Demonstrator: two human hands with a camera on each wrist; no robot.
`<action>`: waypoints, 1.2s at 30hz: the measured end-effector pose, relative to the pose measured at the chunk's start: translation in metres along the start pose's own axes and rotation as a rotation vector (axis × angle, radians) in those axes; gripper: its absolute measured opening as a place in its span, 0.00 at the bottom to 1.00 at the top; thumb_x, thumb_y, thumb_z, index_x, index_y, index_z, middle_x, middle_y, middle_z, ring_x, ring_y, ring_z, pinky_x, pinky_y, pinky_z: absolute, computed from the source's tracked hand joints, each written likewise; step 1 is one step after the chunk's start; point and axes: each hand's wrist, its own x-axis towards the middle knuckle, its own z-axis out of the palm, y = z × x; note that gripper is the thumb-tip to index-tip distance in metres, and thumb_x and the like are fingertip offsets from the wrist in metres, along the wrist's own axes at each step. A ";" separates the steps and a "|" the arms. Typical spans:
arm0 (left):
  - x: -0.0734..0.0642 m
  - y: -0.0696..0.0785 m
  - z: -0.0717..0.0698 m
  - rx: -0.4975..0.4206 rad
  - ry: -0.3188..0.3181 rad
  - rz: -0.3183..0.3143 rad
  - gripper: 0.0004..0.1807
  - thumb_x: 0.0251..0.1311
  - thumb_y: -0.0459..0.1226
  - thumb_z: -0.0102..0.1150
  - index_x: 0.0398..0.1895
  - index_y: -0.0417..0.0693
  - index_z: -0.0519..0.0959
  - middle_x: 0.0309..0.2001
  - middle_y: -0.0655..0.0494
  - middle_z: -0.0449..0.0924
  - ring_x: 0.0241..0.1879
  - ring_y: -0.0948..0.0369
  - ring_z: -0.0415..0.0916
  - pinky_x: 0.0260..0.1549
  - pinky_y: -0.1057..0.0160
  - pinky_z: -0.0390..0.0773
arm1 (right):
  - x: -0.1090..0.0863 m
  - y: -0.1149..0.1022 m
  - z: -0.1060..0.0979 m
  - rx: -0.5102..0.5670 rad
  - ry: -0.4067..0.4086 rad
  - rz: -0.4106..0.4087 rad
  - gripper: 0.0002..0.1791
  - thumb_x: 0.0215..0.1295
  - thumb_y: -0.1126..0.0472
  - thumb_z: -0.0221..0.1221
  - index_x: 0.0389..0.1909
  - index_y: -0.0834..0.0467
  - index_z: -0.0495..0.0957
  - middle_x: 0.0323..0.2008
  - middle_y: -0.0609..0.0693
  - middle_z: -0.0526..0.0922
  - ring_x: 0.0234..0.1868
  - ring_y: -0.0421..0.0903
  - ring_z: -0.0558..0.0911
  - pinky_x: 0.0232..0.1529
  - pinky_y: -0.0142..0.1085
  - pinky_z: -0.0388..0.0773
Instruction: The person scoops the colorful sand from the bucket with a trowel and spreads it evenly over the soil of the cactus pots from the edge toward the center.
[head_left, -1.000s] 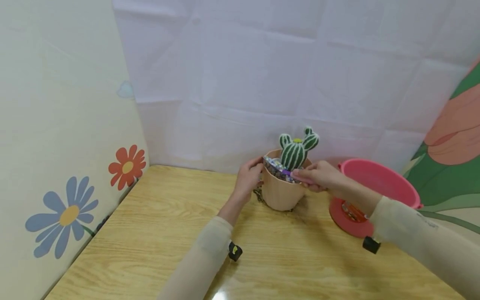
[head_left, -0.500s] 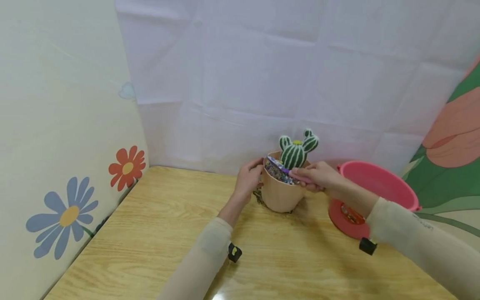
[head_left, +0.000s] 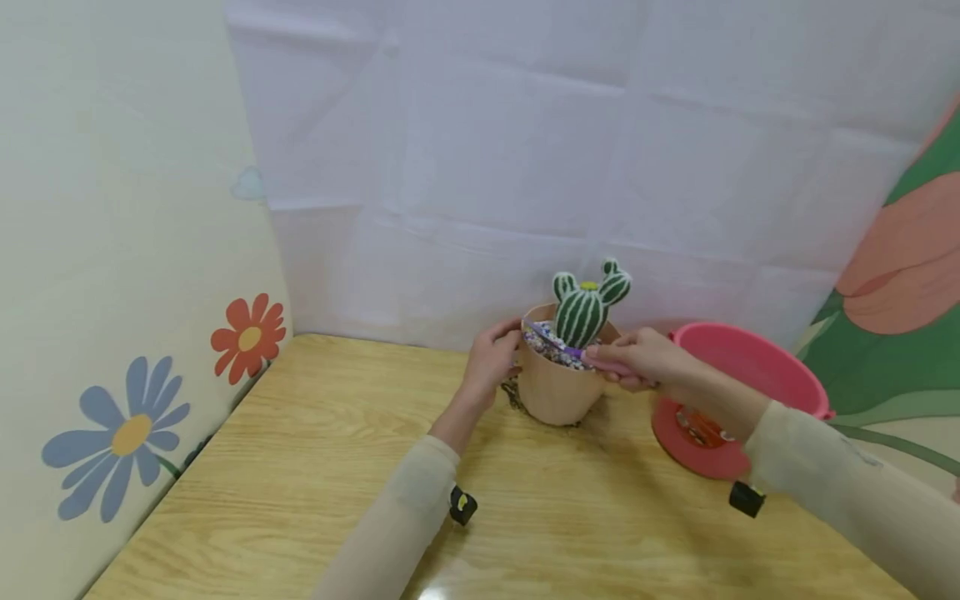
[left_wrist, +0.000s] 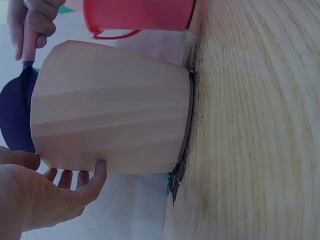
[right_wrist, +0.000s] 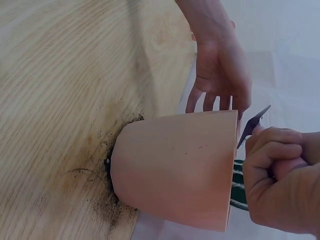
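A peach-coloured flowerpot (head_left: pixel 558 396) stands upright on the table, holding a green-and-white striped knitted cactus (head_left: pixel 581 317) in a bed of pale, multicoloured pebbles (head_left: pixel 549 355). My left hand (head_left: pixel 489 364) grips the pot's left side, thumb at the rim and fingertips against the outer wall, as the left wrist view shows. With its fingers curled round a pink handle, my right hand (head_left: pixel 636 358) holds a small trowel (left_wrist: pixel 16 112). Its purple blade reaches across the pot's mouth in front of the cactus, its tip near the left thumb. The right wrist view shows the blade edge-on.
Right of the pot stands a pink bucket (head_left: pixel 750 367), with a red round dish (head_left: pixel 672 440) in front of it holding orange-red items. Dark soil (right_wrist: pixel 107 212) lies scattered round the pot's base. A white cloth (head_left: pixel 465 167) hangs close behind the pot.
The trowel's blade has turned onto its edge. Pale pebbles now cover the front of the pot, where darker soil showed before. My left hand has stayed on the pot.
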 end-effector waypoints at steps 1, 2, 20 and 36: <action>0.000 0.000 0.000 0.001 -0.003 0.003 0.20 0.74 0.40 0.51 0.65 0.48 0.79 0.56 0.48 0.79 0.53 0.50 0.77 0.46 0.47 0.83 | -0.001 0.000 -0.001 0.001 -0.008 -0.002 0.26 0.66 0.44 0.67 0.35 0.68 0.84 0.17 0.48 0.74 0.13 0.38 0.61 0.14 0.29 0.54; 0.000 0.001 -0.001 0.004 -0.005 0.005 0.20 0.74 0.39 0.51 0.65 0.47 0.79 0.56 0.47 0.79 0.53 0.50 0.77 0.45 0.47 0.84 | -0.003 0.001 -0.003 0.005 -0.016 -0.004 0.26 0.67 0.44 0.67 0.38 0.68 0.85 0.18 0.49 0.75 0.13 0.37 0.61 0.14 0.28 0.54; 0.002 0.000 -0.002 -0.007 -0.026 -0.015 0.22 0.74 0.40 0.51 0.68 0.47 0.76 0.61 0.46 0.78 0.56 0.50 0.76 0.51 0.44 0.80 | -0.027 0.014 -0.046 -0.203 -0.010 0.004 0.26 0.63 0.42 0.69 0.22 0.61 0.77 0.16 0.49 0.68 0.16 0.42 0.60 0.18 0.32 0.59; 0.002 -0.003 -0.004 -0.010 -0.024 -0.004 0.22 0.74 0.41 0.51 0.67 0.47 0.77 0.61 0.48 0.77 0.57 0.50 0.75 0.52 0.42 0.80 | -0.019 0.024 -0.081 -0.171 -0.118 0.005 0.25 0.66 0.46 0.68 0.21 0.62 0.74 0.15 0.49 0.67 0.16 0.43 0.60 0.18 0.34 0.60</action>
